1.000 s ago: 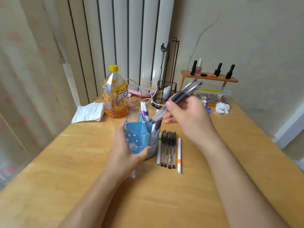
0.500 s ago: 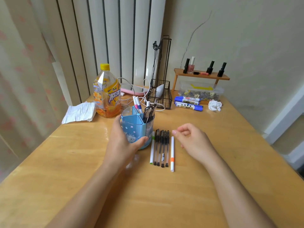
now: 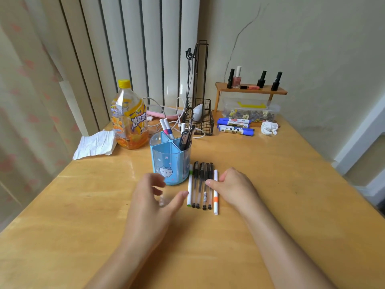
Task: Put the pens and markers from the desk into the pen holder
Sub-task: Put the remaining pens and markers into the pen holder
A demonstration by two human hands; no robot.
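A blue divided pen holder [image 3: 169, 163] stands mid-desk with two white markers [image 3: 166, 126] in a back section and several black pens [image 3: 186, 137] in the right one. Just right of it lies a row of pens [image 3: 202, 184]: a white green-tipped marker [image 3: 189, 187], several black pens, and a white orange-banded marker [image 3: 215, 195]. My left hand [image 3: 154, 197] hovers open just in front of the holder, apart from it. My right hand [image 3: 233, 188] rests over the row's right side, fingertips touching the black pens and the orange-banded marker, not gripping any.
Blue whiteboard markers [image 3: 235, 126] lie at the back right near a crumpled paper ball [image 3: 269, 127] and a clear box [image 3: 250, 110]. An orange drink bottle [image 3: 129, 119], a tissue [image 3: 94, 144], a wire rack [image 3: 199, 113] and cables sit behind the holder.
My right hand dropped black pens into the holder, then came down onto the pen row. My left hand let go of the holder and drew back toward me.
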